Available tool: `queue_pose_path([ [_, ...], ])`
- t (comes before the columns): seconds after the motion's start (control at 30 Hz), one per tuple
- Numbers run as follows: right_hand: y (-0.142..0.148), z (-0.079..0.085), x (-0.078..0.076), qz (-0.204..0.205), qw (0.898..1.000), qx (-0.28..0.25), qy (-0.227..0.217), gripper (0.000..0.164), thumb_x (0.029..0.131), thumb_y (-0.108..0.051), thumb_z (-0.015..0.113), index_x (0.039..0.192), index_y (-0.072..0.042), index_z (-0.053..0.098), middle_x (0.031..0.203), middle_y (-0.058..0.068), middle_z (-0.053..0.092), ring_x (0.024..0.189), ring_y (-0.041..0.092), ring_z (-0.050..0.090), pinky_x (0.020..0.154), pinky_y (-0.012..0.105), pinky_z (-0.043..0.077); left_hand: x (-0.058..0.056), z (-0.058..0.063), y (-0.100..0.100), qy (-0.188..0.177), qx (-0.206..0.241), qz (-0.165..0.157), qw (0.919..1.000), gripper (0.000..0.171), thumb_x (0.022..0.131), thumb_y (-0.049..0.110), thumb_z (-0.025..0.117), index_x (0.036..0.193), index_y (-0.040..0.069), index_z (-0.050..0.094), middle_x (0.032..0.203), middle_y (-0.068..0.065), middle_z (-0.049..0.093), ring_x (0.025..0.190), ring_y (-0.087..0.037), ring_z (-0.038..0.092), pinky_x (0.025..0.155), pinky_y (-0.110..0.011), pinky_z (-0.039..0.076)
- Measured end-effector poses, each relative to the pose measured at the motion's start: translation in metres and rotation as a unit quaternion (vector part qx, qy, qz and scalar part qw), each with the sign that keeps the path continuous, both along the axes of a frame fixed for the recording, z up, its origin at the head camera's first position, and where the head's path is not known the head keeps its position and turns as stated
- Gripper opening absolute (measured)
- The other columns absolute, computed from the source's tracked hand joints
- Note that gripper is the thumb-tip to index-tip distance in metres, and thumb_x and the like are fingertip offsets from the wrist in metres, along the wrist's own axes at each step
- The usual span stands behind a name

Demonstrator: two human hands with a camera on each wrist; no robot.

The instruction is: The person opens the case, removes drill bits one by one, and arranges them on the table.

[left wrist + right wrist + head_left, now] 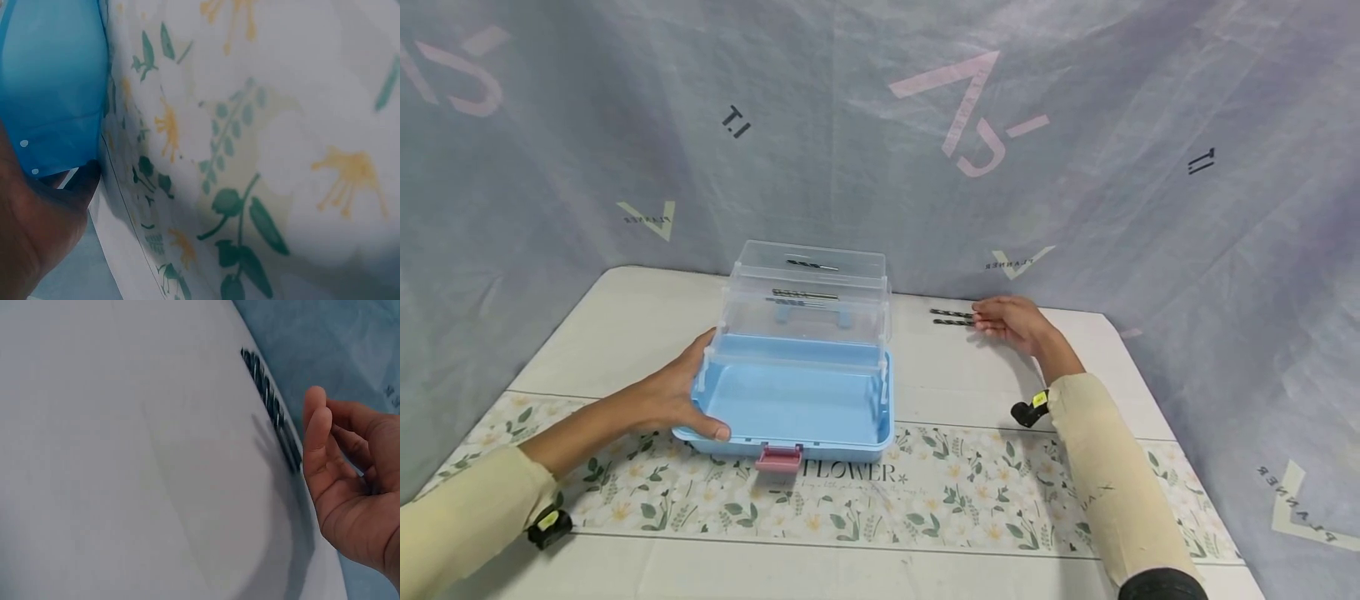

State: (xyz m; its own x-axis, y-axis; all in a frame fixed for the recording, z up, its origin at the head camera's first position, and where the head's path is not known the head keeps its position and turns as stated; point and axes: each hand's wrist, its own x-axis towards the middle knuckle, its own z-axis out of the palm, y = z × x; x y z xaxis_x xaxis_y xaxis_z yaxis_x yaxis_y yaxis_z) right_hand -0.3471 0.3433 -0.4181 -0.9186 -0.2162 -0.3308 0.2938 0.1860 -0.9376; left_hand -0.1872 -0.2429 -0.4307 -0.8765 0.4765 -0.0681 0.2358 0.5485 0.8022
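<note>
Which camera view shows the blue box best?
The head view: the blue box appears nearly whole, interior and pink latch visible, the left hand covering part. The left wrist view shows only a portion; the right wrist view shows none.

1. A grey-blue fabric backdrop (850, 167) hangs beyond the left fingers (697, 349) and right fingers (992, 310), printed with pink shapes (943, 73) and small dark "T.I" letters (732, 115).
2. A white tabletop (947, 375) spreads beneath both.
3. Nearer the viewer than the right fingers, a floral band (970, 492) crosses it: white blossoms, orange centres, green leaves.
4. Dark lettering (862, 472), "FLOWER", sits right of the left fingers.
</note>
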Motion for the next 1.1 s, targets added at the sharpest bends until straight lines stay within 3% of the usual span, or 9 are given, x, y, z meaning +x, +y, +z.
queue_pose_path([
  [0.97, -0.12, 0.063, -0.006, 0.067, 0.994, -0.059, 0.068, 0.05, 0.115, -0.015, 0.066, 0.157, 0.011, 0.057, 0.117, 0.008, 0.077, 0.094, 0.014, 0.078, 0.086, 0.023, 0.066, 0.0, 0.0, 0.0, 0.004, -0.008, 0.002, 1.0, 0.166, 0.071, 0.03, 0.109, 0.18, 0.009, -0.015, 0.184, -0.039, 0.001, 0.165, -0.072, 0.012, 0.115, -0.095, 0.029],
  [1.1, -0.134, 0.071, -0.004, 0.069, 0.991, -0.071, 0.092, 0.045, 0.114, -0.012, 0.067, 0.152, 0.011, 0.061, 0.118, 0.009, 0.078, 0.096, 0.014, 0.078, 0.093, 0.028, 0.066, -0.001, -0.001, 0.0, 0.009, -0.002, 0.0, 1.0, 0.166, 0.07, 0.03, 0.109, 0.18, 0.01, -0.014, 0.184, -0.039, 0.005, 0.164, -0.072, 0.014, 0.115, -0.095, 0.029],
])
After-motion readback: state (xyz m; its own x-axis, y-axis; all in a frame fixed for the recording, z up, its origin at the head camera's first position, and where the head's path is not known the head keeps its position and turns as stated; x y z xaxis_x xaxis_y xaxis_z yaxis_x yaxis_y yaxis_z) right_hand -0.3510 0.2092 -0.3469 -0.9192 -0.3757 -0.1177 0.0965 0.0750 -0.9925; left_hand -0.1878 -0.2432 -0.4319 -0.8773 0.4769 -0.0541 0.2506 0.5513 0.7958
